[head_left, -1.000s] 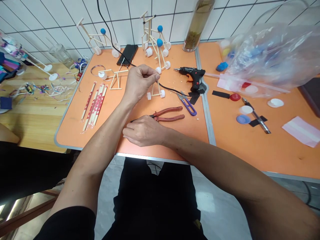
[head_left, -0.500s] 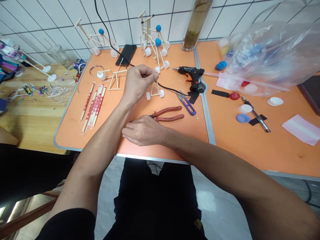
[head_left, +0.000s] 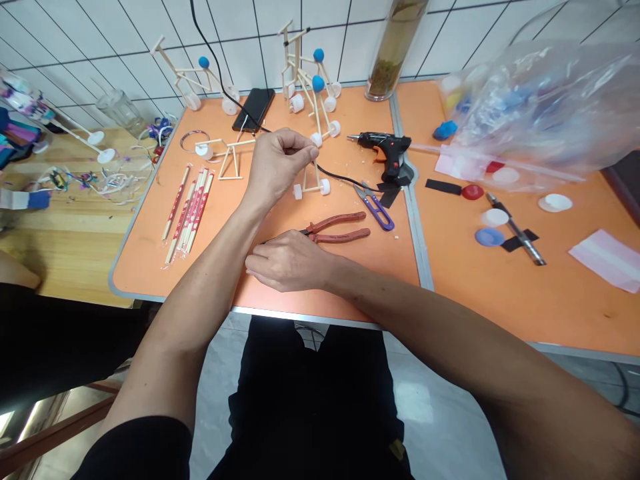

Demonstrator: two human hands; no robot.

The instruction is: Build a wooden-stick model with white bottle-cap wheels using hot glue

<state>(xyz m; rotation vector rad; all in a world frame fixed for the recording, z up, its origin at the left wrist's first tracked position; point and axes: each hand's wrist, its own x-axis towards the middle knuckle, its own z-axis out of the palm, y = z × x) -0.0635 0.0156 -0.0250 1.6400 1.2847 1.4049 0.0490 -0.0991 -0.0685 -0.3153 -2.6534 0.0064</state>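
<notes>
My left hand (head_left: 280, 163) is closed in a pinch at the top of a small stick frame (head_left: 313, 188) with white wheels at its foot. Behind that hand, sticks run left to another part of thin wooden sticks (head_left: 230, 160) with a white cap wheel (head_left: 204, 150); whether the two parts are joined is hidden. Low on the table's front, my right hand (head_left: 290, 261) rests with its fingers curled in, and nothing shows in them. Red-handled pliers (head_left: 340, 227) lie just beyond it, their jaws partly covered by the hand.
A glue gun (head_left: 383, 150) and purple snips (head_left: 377, 208) lie right of the hands. Wrapped chopsticks (head_left: 193, 210) lie left. Stick models with blue balls (head_left: 318, 83) stand by the wall, near a phone (head_left: 253, 110). A plastic bag (head_left: 545, 113) and bottle caps (head_left: 490, 237) are at right.
Both hands keep their place and grip. At the far left, a white and blue item has come further into view on the wooden table. The view has shifted very slightly.
</notes>
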